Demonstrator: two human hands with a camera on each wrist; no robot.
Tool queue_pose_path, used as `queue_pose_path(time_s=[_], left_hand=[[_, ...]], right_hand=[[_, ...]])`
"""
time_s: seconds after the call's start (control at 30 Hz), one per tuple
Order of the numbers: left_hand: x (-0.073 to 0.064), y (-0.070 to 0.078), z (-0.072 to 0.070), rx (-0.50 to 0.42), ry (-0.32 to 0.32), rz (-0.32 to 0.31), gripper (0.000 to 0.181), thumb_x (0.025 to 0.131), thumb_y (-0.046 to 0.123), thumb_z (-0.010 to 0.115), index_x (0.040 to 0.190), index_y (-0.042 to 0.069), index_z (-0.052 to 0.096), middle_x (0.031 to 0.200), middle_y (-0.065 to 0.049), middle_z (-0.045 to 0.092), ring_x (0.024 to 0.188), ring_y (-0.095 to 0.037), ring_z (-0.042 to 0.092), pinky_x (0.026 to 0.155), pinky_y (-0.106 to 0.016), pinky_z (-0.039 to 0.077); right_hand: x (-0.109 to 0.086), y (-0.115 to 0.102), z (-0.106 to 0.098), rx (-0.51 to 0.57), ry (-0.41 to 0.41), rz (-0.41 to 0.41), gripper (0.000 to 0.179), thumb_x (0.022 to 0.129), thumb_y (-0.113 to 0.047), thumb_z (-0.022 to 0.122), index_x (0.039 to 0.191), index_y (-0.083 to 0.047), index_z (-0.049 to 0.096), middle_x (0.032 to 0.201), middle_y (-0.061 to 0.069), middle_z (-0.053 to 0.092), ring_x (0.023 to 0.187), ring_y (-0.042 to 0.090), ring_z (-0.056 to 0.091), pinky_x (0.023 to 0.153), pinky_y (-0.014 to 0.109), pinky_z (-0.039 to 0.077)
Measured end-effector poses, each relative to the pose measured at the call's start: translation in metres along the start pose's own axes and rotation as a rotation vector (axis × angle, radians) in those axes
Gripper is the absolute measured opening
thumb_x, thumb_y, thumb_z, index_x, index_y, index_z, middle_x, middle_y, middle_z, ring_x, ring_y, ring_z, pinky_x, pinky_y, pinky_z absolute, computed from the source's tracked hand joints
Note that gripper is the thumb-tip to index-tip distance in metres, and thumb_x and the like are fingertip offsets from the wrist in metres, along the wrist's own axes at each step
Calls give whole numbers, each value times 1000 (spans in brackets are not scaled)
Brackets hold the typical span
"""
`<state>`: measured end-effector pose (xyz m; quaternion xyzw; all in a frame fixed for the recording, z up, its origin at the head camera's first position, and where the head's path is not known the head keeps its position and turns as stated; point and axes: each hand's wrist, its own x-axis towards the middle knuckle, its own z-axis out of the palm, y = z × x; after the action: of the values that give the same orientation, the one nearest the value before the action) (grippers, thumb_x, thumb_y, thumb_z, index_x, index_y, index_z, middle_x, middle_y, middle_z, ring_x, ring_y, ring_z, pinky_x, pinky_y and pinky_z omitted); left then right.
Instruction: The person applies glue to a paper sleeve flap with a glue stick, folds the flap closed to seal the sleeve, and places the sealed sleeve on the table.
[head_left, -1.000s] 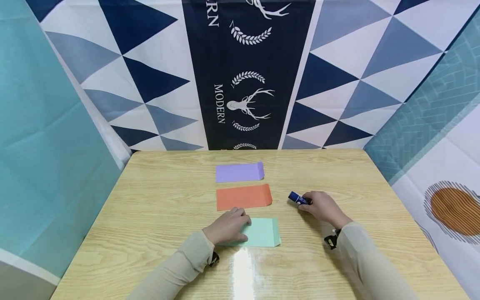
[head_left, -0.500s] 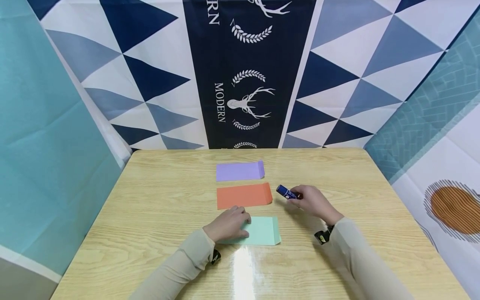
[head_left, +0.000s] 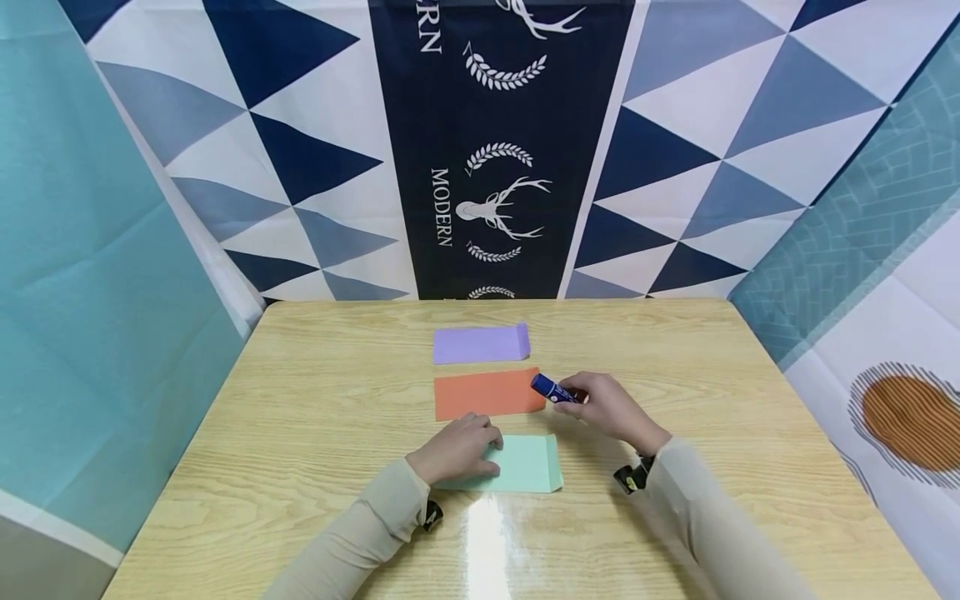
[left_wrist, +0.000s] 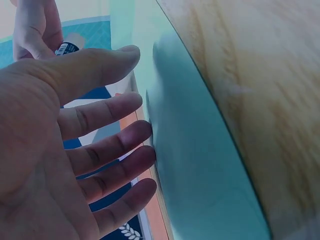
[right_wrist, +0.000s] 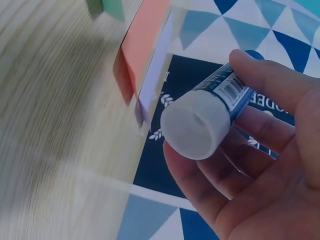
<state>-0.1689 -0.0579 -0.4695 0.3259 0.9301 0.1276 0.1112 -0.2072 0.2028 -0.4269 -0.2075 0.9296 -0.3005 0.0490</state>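
Note:
In the head view, my right hand [head_left: 606, 407] grips a dark blue glue stick [head_left: 552, 388] between thumb and fingers, its blue end pointing left. The right wrist view shows the other, whitish translucent end of the glue stick [right_wrist: 195, 125] and a barcode label. This hand is at the flap end of an orange envelope [head_left: 482, 396]. My left hand [head_left: 457, 452] rests on the left part of a mint green envelope [head_left: 527, 463], covering that part. In the left wrist view, its fingertips touch the green paper [left_wrist: 195, 150], fingers fairly straight and holding nothing.
A purple envelope [head_left: 477, 345] lies behind the orange one, with its flap also on the right. All three lie in a column on a wood-grain table [head_left: 315, 383]. Patterned cloth [head_left: 495, 150] hangs at the table's back edge; other cloths hang at both sides.
My right hand has carried the glue stick left and slightly away from me, from the table right of the envelopes to the orange envelope's flap. The left hand has stayed put.

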Motion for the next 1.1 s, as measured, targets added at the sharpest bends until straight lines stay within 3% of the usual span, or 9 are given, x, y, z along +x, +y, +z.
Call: queue_pose_path(time_s=[0.37,0.57,0.73,0.93,1.1], left_hand=[[0,0,-2,-33,40,-2,32,89,36,70,114,16,68,113,1,64,108,-17,55,96,-32,47],[3,1,-8,-83,185,-20,37,93,33,65,123,11,63,118,-3,65,107,-17,59,93,-32,50],[5,2,-15,-250,329,-44,49,98,35,58,136,6,52,123,-7,63,106,-20,62,88,-33,53],[5,5,-19,-371,422,-32,55,101,42,48,146,11,42,122,-8,63,105,-22,63,86,-35,54],[6,6,-21,-421,463,-3,52,102,41,48,145,12,45,124,-11,62,106,-23,63,87,-38,53]], right_hand=[[-3,-11,6,7,-15,-44,29,87,-19,73,110,-2,71,92,5,71,73,10,56,62,22,47],[-5,-16,6,2,-12,-78,27,86,-19,74,109,-3,72,88,2,69,72,8,55,61,21,46],[-7,-22,6,18,-30,-114,27,87,-19,73,109,-4,73,88,1,70,71,7,55,61,21,47],[-10,-27,6,35,-71,-128,25,88,-20,72,109,-6,73,88,1,72,69,7,55,61,21,47],[-10,-29,8,40,-85,-147,22,88,-19,72,106,-7,73,88,-1,72,68,5,53,61,20,47]])
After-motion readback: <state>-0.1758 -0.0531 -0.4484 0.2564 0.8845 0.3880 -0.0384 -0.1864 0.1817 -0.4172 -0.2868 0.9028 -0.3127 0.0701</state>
